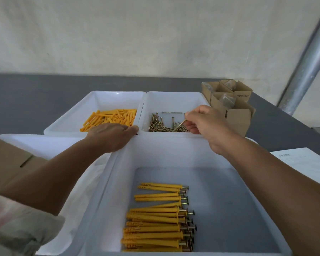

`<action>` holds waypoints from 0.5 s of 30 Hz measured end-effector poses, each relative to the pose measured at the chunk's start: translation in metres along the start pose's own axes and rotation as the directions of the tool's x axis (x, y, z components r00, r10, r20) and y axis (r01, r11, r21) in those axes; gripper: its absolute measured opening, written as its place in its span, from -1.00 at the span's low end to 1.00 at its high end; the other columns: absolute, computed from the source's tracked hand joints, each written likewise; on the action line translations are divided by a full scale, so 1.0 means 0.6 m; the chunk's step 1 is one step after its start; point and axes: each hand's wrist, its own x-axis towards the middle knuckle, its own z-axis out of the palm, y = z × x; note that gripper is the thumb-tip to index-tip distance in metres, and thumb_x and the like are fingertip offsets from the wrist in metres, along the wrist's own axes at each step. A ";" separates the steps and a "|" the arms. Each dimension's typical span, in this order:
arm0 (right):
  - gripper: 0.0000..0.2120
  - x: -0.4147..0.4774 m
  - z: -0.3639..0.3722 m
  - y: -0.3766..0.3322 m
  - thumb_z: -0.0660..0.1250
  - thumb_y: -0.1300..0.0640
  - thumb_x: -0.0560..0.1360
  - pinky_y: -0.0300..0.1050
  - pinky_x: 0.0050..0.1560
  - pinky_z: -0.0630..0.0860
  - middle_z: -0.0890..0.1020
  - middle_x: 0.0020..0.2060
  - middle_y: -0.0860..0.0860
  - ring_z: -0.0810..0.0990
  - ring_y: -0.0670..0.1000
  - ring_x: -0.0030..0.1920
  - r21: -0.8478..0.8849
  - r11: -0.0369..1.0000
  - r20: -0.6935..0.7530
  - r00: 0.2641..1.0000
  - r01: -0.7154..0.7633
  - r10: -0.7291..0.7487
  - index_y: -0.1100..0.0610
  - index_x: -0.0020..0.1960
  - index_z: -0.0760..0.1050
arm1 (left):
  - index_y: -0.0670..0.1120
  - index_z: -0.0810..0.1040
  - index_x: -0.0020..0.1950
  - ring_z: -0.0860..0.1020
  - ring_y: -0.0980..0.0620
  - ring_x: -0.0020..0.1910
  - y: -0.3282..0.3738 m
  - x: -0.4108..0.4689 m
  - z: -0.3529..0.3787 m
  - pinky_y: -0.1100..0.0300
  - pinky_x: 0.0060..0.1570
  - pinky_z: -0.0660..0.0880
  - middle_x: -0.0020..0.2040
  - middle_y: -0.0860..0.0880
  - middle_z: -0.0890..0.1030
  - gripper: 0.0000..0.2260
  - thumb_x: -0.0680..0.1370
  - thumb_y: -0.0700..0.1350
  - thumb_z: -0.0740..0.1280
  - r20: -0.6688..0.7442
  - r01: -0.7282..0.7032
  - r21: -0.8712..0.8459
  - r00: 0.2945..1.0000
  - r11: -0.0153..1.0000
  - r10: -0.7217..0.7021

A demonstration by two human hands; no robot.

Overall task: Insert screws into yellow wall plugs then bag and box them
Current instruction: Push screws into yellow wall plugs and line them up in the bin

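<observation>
Right hand (203, 122) pinches a screw (180, 125) above the screw tray (174, 97). Left hand (109, 137), fingers curled, sits at the plug tray (100, 97)'s near right corner, grasp indeterminable; yellow wall plugs (111, 118) lie just beyond.

The only view comes from a wide-angle camera worn on the person's head. It faces forward and tilts down across the grey surface (26, 100) toward a pale wall (137, 34). It sits close: the left forearm (50, 172) and right forearm (277, 172) enter from the lower corners, the nearest white tray (174, 154) fills the lower frame, and one screw (179, 125) pinched in the right hand (205, 122) reads clearly.
</observation>
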 end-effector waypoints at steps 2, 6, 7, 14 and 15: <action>-0.95 0.000 0.001 0.000 0.34 0.13 0.47 -0.22 -0.21 0.57 0.68 -0.38 -0.08 0.64 -0.13 -0.30 -0.002 1.000 0.000 1.000 -0.002 0.002 0.09 -0.17 0.53 | 0.21 0.57 0.25 0.48 -0.06 0.21 0.000 0.000 -0.001 0.13 -0.09 0.25 0.28 0.01 0.57 -0.50 0.59 0.33 -0.06 -0.007 -0.003 -0.018 1.000 1.000 0.003; -0.94 -0.001 -0.001 -0.002 0.35 0.13 0.48 -0.23 -0.23 0.56 0.68 -0.38 -0.07 0.64 -0.10 -0.28 0.015 1.000 0.006 1.000 -0.011 0.010 0.10 -0.16 0.53 | 0.15 0.60 -0.04 0.47 0.02 -0.04 -0.002 0.001 -0.002 0.18 -0.29 0.25 0.02 0.04 0.62 -0.53 0.59 0.33 -0.03 -0.008 -0.018 -0.024 1.000 1.000 0.018; -0.94 -0.001 -0.001 -0.002 0.35 0.13 0.48 -0.23 -0.23 0.55 0.68 -0.37 -0.07 0.64 -0.10 -0.27 0.018 1.000 0.011 1.000 -0.013 0.013 0.10 -0.16 0.53 | 0.14 0.57 -0.10 0.48 0.02 -0.05 -0.003 0.001 -0.002 0.18 -0.29 0.25 -0.03 0.05 0.61 -0.55 0.58 0.33 -0.02 -0.009 -0.023 -0.035 1.000 0.999 0.023; -0.93 -0.007 -0.002 -0.006 0.36 0.13 0.49 -0.22 -0.23 0.55 0.70 -0.31 -0.02 0.64 -0.08 -0.25 0.035 0.999 0.013 1.000 -0.028 0.027 0.11 -0.15 0.54 | 0.13 0.59 0.02 0.50 0.03 0.03 -0.015 0.000 -0.010 0.12 -0.07 0.40 0.00 0.09 0.58 -0.76 0.54 0.24 0.26 -0.005 -0.055 -0.258 0.998 0.964 0.056; -0.93 -0.008 -0.003 -0.007 0.36 0.13 0.49 -0.22 -0.23 0.54 0.70 -0.30 -0.01 0.64 -0.07 -0.25 0.039 0.999 0.012 1.000 -0.027 0.026 0.12 -0.15 0.54 | 0.11 0.60 0.02 0.51 0.02 0.04 -0.017 0.001 -0.013 0.11 -0.01 0.42 0.02 0.06 0.59 -0.81 0.53 0.17 0.31 0.002 -0.061 -0.324 0.998 0.944 0.066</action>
